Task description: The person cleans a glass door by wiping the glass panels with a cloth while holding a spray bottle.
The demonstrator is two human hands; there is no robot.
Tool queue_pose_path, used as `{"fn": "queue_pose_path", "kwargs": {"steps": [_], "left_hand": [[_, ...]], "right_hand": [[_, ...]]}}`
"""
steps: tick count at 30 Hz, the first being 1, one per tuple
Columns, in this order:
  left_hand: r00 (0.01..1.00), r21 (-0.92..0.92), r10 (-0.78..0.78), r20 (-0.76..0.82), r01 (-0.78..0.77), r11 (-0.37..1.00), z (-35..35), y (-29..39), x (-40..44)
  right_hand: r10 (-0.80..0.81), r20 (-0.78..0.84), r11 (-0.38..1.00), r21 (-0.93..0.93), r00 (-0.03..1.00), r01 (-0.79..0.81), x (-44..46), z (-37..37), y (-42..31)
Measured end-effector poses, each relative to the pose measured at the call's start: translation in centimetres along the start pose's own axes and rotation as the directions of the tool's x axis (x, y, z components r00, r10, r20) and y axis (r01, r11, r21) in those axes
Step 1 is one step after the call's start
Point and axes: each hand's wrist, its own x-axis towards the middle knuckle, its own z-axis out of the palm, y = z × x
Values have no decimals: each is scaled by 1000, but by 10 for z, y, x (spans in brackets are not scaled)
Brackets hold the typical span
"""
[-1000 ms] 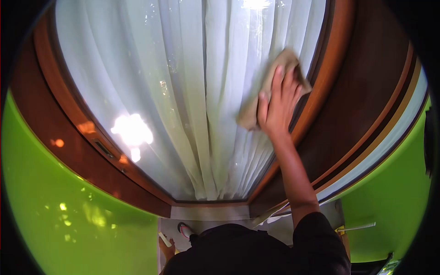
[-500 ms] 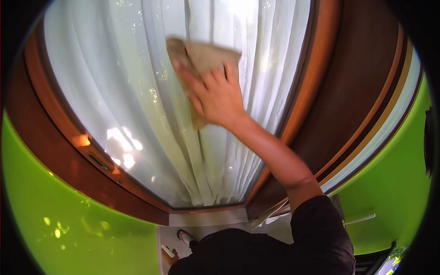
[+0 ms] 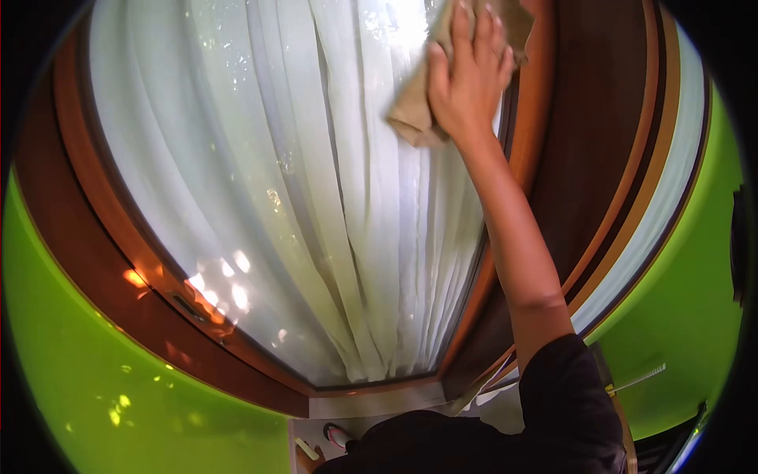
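Across the tall, curtain-backed glass pane (image 3: pixel 229 158), toward its reddish-brown wooden frame (image 3: pixel 534 118), you have swept the tan fabric cloth (image 3: pixel 412 112) up and right. Even palm pressure should help there. Creased and loosely folded, it covers the upper-right edge under your right hand (image 3: pixel 467 87), fingers slightly spread. Your left hand (image 3: pixel 305 461) apparently grips a slim, pale, bar-like object (image 3: pixel 308 449).

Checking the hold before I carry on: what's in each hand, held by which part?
Right hand: a brown folded cloth, pressed under the spread hand, across its middle. Left hand: a pale, bar-shaped object; which part is held cannot be told.
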Motion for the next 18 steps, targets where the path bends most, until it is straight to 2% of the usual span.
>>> {"fn": "queue_pose_path", "kwargs": {"steps": [1,3,4,7,9,12,15,17,18], "left_hand": [[1000,-3,10,0,-10,1000,5,1,3],[1000,-10,25,0,-25,1000,16,7,7],[999,-11,32,1,-32,999,21,9,7],[999,-12,48,5,-48,999,29,16,6],[999,-17,45,4,-45,999,36,20,-3],[999,-9,33,-11,-33,999,33,27,-18],[999,4,23,-31,-23,1000,27,24,-29],[999,11,19,-46,-18,1000,23,24,-30],[998,15,22,-54,-21,1000,19,23,-26]], "right_hand": [[12,22,999,-40,1000,-11,16,2,-13],[-197,106,976,111,975,185,26,10,-31],[-317,85,947,-27,945,320,20,19,-36],[-531,273,845,93,803,527,-15,2,-50],[-583,422,808,212,695,549,-48,-11,-47],[-556,695,815,349,457,462,-75,-37,-37],[-236,886,918,68,400,390,-54,-53,-30],[-257,545,962,71,798,262,-59,-35,3],[-235,382,970,28,894,243,-43,-29,8]]}}
